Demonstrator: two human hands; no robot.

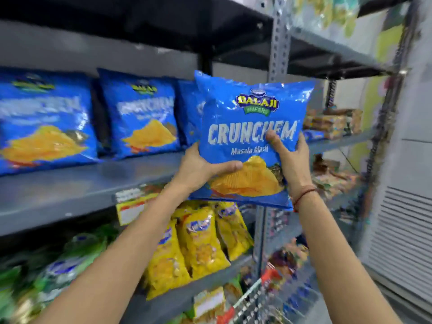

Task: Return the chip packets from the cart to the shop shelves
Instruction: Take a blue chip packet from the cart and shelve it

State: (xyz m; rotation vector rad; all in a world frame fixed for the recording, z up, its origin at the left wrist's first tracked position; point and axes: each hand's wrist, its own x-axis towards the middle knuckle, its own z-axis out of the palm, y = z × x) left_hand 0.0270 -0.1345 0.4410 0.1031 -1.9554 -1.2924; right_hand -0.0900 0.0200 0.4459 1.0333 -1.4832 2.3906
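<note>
Two bare forearms reach up and forward from the bottom of the view. A thin red thread bracelet (304, 195) circles the right wrist. Low between the arms, the wire edge of a cart (251, 298) shows, blurred.

Both hands hold one blue chip packet (247, 127) upright in the air, its front facing the camera. The left hand (201, 169) grips the lower left edge, thumb laid across the front over the picture of yellow chips, fingers hidden behind. The right hand (289, 155) grips the right edge, thumb pressed on the printed lettering, fingers wrapped behind.

The packet is in front of a grey metal shelf (70, 190), near its right end. Behind it on that shelf stands a row of matching blue packets (140, 118), upright and side by side. On the shelf below sit yellow snack bags (201, 242) and, further left, green bags (70, 253). Beyond a perforated metal upright (278, 43), more shelves hold blurred brown and mixed packages (332, 122).
</note>
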